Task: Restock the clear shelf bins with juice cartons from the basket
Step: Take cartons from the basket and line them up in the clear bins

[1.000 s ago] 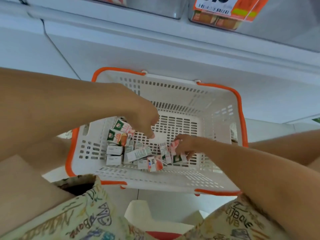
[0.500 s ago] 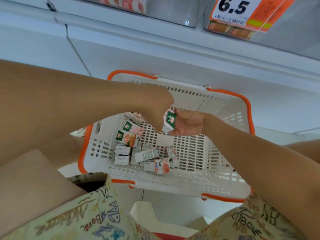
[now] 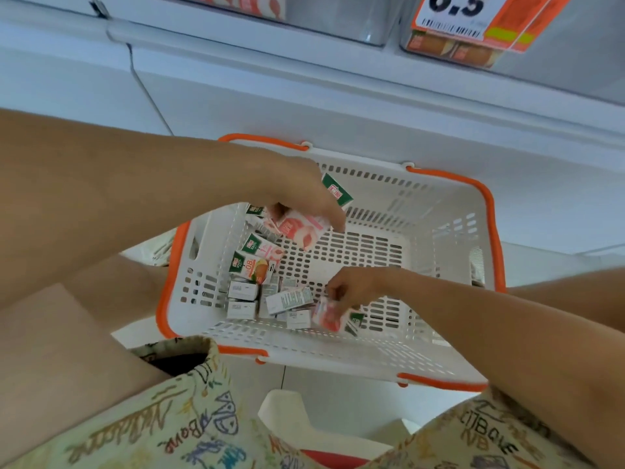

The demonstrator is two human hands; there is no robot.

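Observation:
A white basket with an orange rim stands on the floor below me. Several small juice cartons lie heaped in its left and front part. My left hand hovers over the basket's back left, shut on a pink-and-white juice carton with a green top showing behind the fingers. My right hand is low in the basket, fingers closed on another pink carton near the front wall. A clear shelf bin sits on the shelf above.
A second clear bin with orange cartons carries an orange 6.5 price tag at top right. The white shelf front stands right behind the basket. My knees in patterned shorts flank the basket's front.
The carton passed from my right hand into my left, which now holds it over the basket. My right hand dropped back down and closed on another carton near the front.

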